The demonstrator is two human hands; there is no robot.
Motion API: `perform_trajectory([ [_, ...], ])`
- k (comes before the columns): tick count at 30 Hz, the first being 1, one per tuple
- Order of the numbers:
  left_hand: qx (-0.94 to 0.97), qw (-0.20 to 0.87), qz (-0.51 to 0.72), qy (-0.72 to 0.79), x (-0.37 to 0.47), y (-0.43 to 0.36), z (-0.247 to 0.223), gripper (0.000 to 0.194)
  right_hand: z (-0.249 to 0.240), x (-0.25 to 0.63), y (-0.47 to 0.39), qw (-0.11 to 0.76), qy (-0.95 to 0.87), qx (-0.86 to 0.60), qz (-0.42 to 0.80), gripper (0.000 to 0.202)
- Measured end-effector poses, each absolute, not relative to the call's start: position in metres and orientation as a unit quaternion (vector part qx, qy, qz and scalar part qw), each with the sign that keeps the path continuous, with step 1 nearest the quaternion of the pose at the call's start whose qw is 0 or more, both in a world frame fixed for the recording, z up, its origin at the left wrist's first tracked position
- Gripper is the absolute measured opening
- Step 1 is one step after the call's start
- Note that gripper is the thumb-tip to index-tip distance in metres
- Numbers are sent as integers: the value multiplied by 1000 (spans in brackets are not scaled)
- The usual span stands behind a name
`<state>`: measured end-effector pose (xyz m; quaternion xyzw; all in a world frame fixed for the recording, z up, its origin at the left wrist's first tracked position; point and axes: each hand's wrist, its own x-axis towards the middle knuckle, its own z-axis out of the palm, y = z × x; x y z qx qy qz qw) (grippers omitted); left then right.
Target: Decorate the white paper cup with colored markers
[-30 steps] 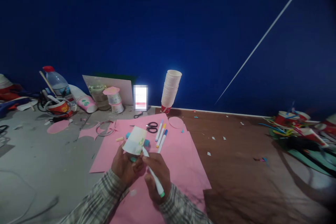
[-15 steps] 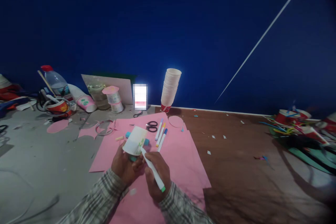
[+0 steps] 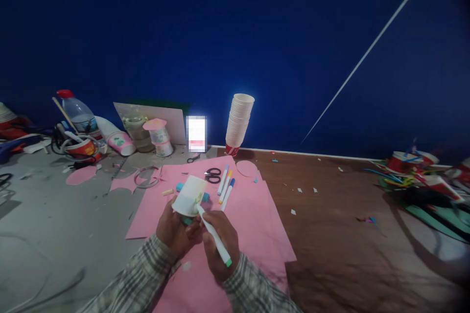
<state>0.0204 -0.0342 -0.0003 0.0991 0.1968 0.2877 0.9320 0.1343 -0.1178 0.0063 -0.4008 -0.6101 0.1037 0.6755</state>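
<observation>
A white paper cup (image 3: pixel 189 196), tilted with its rim toward me, is held in my left hand (image 3: pixel 174 232). Green marks show on the cup's right side. My right hand (image 3: pixel 221 242) is closed around a white marker (image 3: pixel 215 237) with a green end, and the marker's tip touches the cup beside the marks. Both hands are over pink paper sheets (image 3: pixel 253 234). Beyond them lie black-handled scissors (image 3: pixel 213 175) and three markers (image 3: pixel 225 188) side by side. A blue item partly shows behind the cup.
A tall stack of paper cups (image 3: pixel 239 122) stands at the back. To the left are a plastic bottle (image 3: pixel 79 115), a decorated cup piece (image 3: pixel 159 138) and a ring (image 3: pixel 146 177). Red cups (image 3: pixel 404 161) and green paper (image 3: pixel 433 220) lie far right.
The view has shifted very slightly. Both hands keep nearly the same pose, with the marker tip still against the cup.
</observation>
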Motion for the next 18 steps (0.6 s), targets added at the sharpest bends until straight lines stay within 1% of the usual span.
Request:
perform_trajectory([
  [8,91,927,298,210,23,-35,3,57,8,134,-118,675,-614,-395,106,34],
  [18,101,921,300,226,22,-34,1,60,7,134,-118,669,-612,-409,103,33],
])
